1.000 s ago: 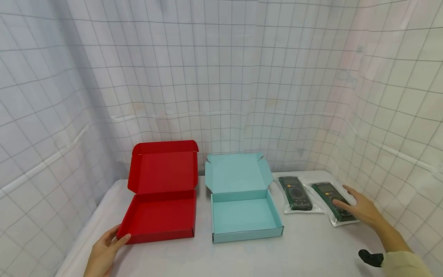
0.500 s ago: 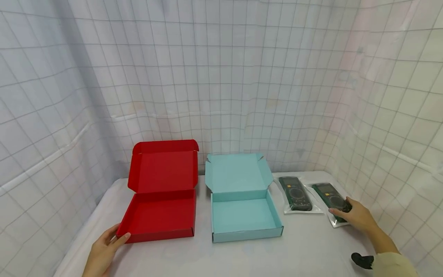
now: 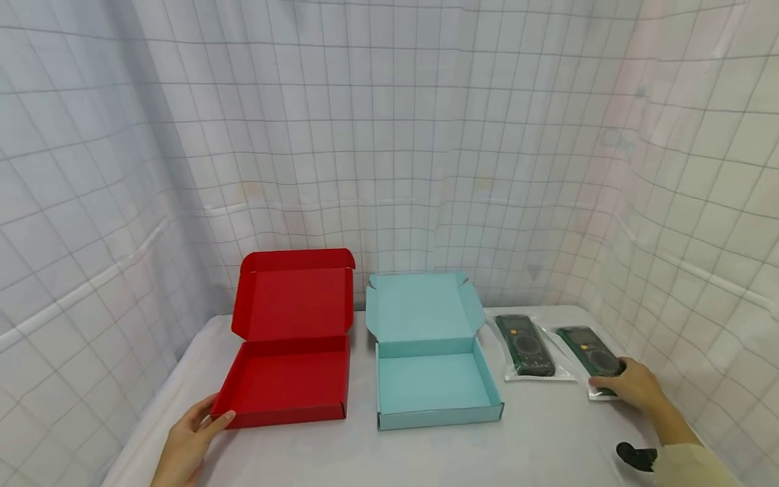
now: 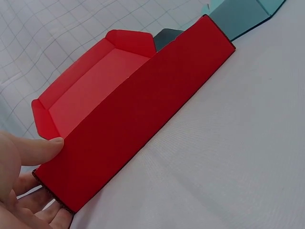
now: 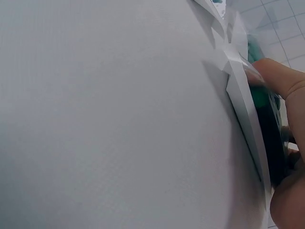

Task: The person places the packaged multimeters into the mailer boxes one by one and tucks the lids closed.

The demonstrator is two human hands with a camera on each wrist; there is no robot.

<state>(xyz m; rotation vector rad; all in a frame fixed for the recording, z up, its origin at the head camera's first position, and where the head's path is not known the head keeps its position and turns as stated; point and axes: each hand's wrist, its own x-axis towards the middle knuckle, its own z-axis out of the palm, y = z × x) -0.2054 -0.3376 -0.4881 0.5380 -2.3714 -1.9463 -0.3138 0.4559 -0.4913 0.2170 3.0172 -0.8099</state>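
My left hand [image 3: 185, 436] holds the front left corner of an open red cardboard box [image 3: 289, 414]. In the left wrist view its thumb lies on the top edge of the front wall [image 4: 138, 109], with the other fingers around the side. At the right, my right hand [image 3: 639, 387] grips the near end of a green and black multimeter [image 3: 589, 346] in a clear plastic bag. The right wrist view shows the thumb on one side of the bagged multimeter [image 5: 269, 124] and fingers partly hidden behind it. The bag's edge tilts up there.
An open light blue box [image 3: 439, 418] stands right of the red one, its lid raised. A second bagged multimeter [image 3: 525, 346] lies between that box and my right hand. Gridded white curtain [image 3: 402, 135] encloses the table [image 3: 426, 460] at the back and sides.
My right hand has gone from spread over the right multimeter to gripping its near end. The left hand keeps its hold on the red box. The head view has shifted slightly.
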